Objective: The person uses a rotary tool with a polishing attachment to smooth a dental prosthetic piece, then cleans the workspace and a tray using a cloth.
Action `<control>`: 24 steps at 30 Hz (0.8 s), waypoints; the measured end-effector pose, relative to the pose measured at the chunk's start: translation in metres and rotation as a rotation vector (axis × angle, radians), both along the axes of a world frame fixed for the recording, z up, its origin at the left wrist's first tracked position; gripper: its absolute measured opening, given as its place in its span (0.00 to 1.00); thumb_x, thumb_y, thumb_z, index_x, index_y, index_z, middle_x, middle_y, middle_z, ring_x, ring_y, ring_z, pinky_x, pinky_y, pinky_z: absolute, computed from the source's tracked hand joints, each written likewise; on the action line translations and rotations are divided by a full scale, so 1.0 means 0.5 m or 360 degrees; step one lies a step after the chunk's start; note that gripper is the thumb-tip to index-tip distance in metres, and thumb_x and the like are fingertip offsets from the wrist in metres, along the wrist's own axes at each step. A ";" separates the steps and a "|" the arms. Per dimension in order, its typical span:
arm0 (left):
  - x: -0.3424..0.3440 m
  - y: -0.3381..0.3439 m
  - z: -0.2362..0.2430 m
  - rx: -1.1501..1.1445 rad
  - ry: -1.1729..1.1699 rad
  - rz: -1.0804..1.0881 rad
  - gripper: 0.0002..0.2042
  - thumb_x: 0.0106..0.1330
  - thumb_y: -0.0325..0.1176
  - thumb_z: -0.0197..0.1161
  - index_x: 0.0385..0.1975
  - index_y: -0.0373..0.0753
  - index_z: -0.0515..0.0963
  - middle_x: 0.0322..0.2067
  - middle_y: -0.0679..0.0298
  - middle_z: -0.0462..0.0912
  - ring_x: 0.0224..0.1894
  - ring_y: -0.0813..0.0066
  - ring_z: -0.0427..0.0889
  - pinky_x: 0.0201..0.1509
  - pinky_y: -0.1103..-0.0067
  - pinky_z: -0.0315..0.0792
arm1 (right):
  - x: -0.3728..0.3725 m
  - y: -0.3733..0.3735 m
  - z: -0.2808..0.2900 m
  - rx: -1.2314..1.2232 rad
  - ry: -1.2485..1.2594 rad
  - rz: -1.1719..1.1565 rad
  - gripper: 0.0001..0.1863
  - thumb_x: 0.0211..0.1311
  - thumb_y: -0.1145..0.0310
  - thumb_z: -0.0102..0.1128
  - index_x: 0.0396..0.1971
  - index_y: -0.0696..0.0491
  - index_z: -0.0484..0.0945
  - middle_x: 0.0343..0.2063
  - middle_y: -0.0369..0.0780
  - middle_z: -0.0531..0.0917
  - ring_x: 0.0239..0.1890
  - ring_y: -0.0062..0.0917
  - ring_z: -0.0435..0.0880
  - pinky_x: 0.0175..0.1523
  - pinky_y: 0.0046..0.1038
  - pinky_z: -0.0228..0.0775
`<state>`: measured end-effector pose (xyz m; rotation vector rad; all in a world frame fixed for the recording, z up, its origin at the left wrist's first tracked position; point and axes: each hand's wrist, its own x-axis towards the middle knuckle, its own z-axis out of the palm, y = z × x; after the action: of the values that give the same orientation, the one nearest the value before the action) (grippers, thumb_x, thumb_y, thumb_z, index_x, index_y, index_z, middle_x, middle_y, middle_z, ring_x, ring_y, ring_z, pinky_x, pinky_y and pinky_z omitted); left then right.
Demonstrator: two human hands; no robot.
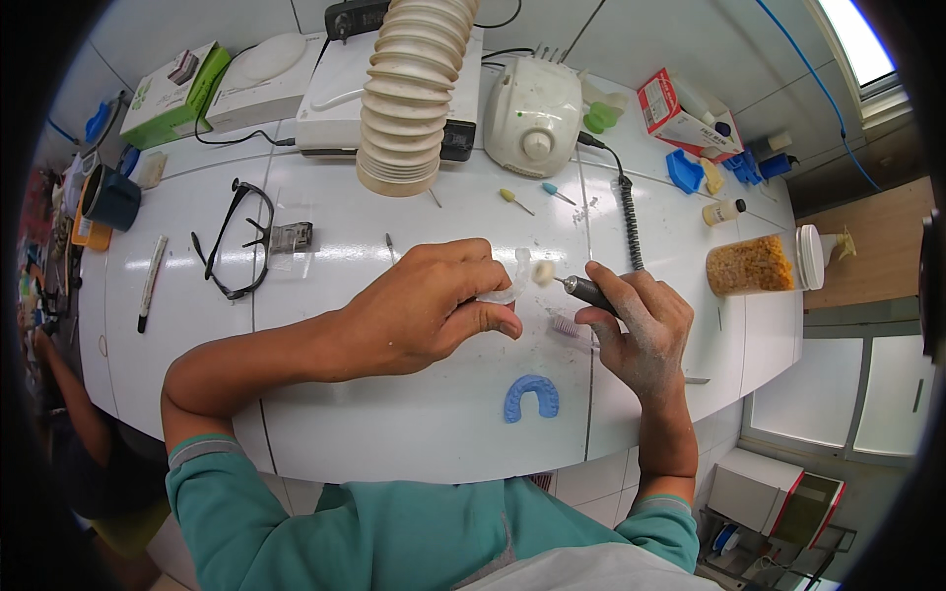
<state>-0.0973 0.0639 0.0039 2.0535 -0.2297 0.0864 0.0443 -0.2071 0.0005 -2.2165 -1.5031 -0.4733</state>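
My left hand, at the centre, pinches a translucent, curved dental tray with part of it sticking up. My right hand, lightly dusted with white, grips a dark and silver rotary handpiece, its pale round polishing tip just right of the tray. A brush lies under the handpiece. A blue horseshoe-shaped dental mould rests on the white tiled worktop below my hands. The handpiece's coiled cord runs to a white control unit. Small yellow and blue burrs lie behind.
A ribbed hose hangs overhead. Black safety glasses and a marker lie left. At right are a jar of yellow granules, a small bottle and blue pieces. Another person's arm shows at far left.
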 end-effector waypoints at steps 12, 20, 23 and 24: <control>0.003 -0.004 -0.020 -0.0757 0.0397 -0.0212 0.15 0.82 0.39 0.69 0.40 0.32 0.79 0.32 0.63 0.75 0.32 0.73 0.74 0.38 0.71 0.70 | -0.001 0.001 -0.004 0.0149 0.0057 0.0031 0.26 0.60 0.51 0.82 0.53 0.51 0.91 0.24 0.32 0.82 0.21 0.20 0.76 0.25 0.27 0.64; 0.003 -0.004 -0.008 -0.1073 0.0604 -0.0285 0.17 0.86 0.44 0.64 0.40 0.35 0.79 0.31 0.72 0.72 0.32 0.84 0.69 0.36 0.78 0.67 | -0.019 0.008 0.002 0.0218 0.0065 0.0130 0.27 0.60 0.51 0.82 0.54 0.51 0.91 0.24 0.33 0.82 0.21 0.20 0.76 0.25 0.27 0.65; 0.000 -0.007 -0.007 -0.1075 0.0629 -0.0310 0.16 0.86 0.44 0.64 0.40 0.35 0.79 0.32 0.72 0.73 0.32 0.85 0.68 0.36 0.78 0.67 | -0.027 0.008 0.009 0.0161 0.0056 0.0087 0.27 0.60 0.50 0.82 0.53 0.52 0.91 0.23 0.32 0.82 0.21 0.20 0.76 0.25 0.27 0.65; -0.002 -0.008 -0.009 -0.1087 0.0629 -0.0331 0.16 0.86 0.44 0.64 0.40 0.35 0.79 0.33 0.71 0.73 0.32 0.85 0.69 0.36 0.78 0.67 | -0.023 0.008 0.007 0.0150 0.0046 0.0053 0.27 0.60 0.50 0.82 0.53 0.52 0.91 0.23 0.33 0.82 0.21 0.20 0.77 0.25 0.27 0.64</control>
<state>-0.0984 0.0598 -0.0008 1.3224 -0.1379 -0.3272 0.0327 -0.2031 0.0041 -2.1144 -1.4701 -0.4895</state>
